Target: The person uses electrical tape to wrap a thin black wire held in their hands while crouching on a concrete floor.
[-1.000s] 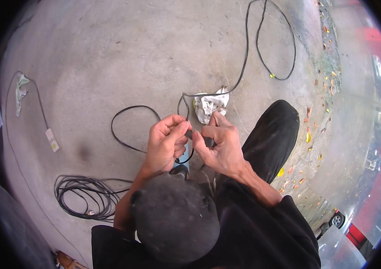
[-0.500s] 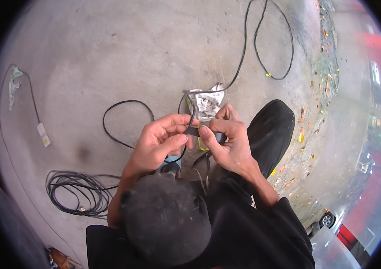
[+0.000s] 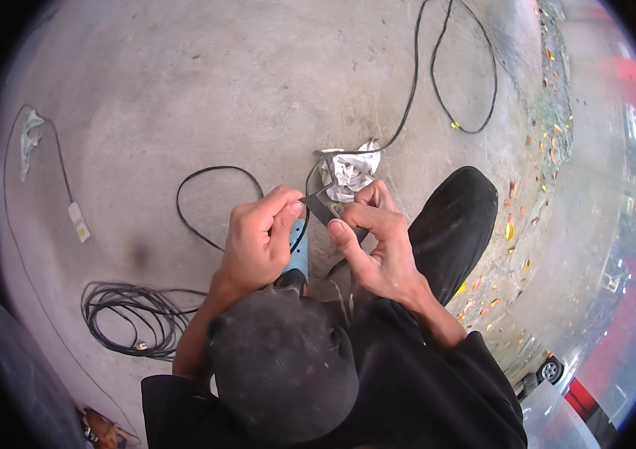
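My left hand (image 3: 258, 239) is closed, its thumb and forefinger pinching the end of a strip of black tape (image 3: 318, 209). The strip stretches taut across to my right hand (image 3: 387, 254), which is closed around the tape roll; the fingers mostly hide the roll. A black cable (image 3: 307, 176) passes just behind the strip and loops down beside my left hand. Beyond both hands, a crumpled white cloth (image 3: 353, 173) lies on the floor, and the cable runs over it. Below the strip, part of a light blue perforated shoe (image 3: 300, 253) shows.
A coil of black cable (image 3: 119, 329) lies at the left on the concrete floor. Farther left is a pale power strip (image 3: 79, 222) on a thin cord. Another cable loop (image 3: 494, 75) lies at the far right. My black-clad knee (image 3: 460, 217) is right of the hands.
My left hand has let go of the cable and now pinches the tape end. A longer strip is stretched between my hands, and the right hand still grips the roll.
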`<state>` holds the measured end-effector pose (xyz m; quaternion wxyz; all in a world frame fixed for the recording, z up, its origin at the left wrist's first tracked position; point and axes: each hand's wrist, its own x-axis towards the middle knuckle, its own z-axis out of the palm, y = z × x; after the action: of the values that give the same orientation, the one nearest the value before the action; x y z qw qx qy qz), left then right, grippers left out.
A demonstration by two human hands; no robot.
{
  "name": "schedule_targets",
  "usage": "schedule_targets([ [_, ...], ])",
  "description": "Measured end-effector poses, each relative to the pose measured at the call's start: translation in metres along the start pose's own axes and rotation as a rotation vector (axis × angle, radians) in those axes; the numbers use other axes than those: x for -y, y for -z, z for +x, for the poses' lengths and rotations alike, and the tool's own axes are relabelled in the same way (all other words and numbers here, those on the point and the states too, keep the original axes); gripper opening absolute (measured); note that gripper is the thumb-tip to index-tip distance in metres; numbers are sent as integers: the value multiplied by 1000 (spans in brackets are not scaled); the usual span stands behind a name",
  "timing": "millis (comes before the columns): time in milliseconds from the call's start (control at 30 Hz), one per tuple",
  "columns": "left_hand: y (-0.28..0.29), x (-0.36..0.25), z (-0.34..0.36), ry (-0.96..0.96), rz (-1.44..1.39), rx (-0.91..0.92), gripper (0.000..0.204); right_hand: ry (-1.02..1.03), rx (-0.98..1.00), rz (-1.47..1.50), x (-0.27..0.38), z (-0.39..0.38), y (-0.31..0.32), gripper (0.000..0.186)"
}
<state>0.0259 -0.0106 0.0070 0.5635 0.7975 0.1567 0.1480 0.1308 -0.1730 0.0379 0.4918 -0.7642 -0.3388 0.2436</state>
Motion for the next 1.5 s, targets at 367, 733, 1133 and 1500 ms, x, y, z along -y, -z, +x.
schedule_targets([
  [367, 10, 5, -6, 672, -1148, 459, 25, -14, -59, -132, -28, 2, -13, 18],
  [733, 6, 7, -2, 861, -1311, 685, 22, -16, -230, -66, -37, -2, -20, 17],
  [1133, -1, 1, -1, 794, -1055, 682, 21, -22, -140, -195, -19, 19, 18, 18],
  [1500, -12, 8, -8, 673, -826, 647, 18, -138, 385, -450, -16, 54, 13, 38],
])
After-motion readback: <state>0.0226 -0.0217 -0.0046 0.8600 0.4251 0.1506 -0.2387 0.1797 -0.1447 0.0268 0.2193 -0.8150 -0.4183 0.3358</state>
